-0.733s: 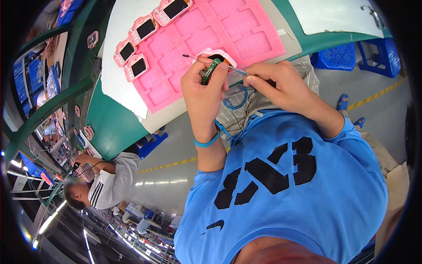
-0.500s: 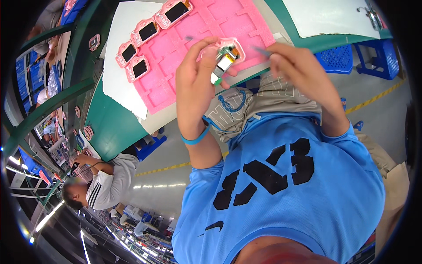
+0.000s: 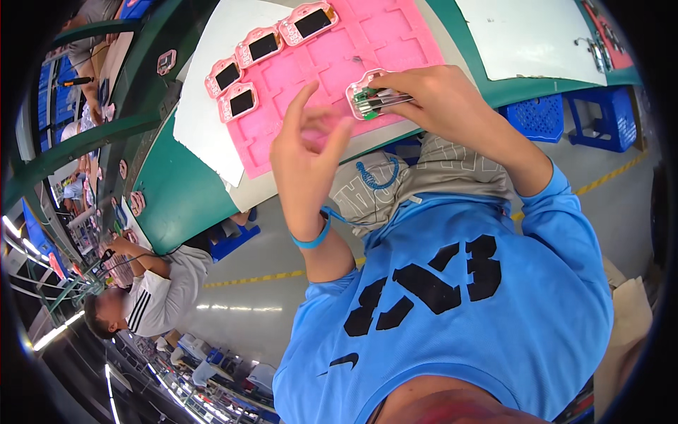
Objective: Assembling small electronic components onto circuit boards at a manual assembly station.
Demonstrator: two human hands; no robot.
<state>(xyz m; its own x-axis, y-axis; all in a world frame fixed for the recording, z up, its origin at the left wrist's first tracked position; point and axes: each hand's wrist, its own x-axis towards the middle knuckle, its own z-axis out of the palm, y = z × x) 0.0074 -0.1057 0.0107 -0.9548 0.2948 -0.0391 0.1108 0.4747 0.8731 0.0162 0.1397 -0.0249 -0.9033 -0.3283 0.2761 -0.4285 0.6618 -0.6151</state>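
My right hand [image 3: 445,95] is closed round slim metal tweezers [image 3: 393,100], whose tips lie over a pink device housing [image 3: 352,90]. A green circuit board [image 3: 367,93] shows inside that housing, partly hidden by the tweezers and my fingers. Whether those fingers also grip the housing, I cannot tell. To the left, my left hand [image 3: 307,152] is apart from the housing, its fingers spread and slightly blurred, nothing in them. Under both hands lies a pink foam tray [image 3: 272,145] with shaped recesses. Several pink devices with dark screens [image 3: 265,46] sit along its far left part.
A blue wrist strap [image 3: 312,237] with a coiled cord [image 3: 376,175] is on my left wrist. White sheets [image 3: 526,35] cover parts of the green table [image 3: 180,194]. Blue stools [image 3: 604,120] stand at the right. Another person [image 3: 159,290] works at the lower left.
My left hand has let go of the pink housing and moved slightly down and left. My right hand has come left with the tweezers onto the housing and its board.
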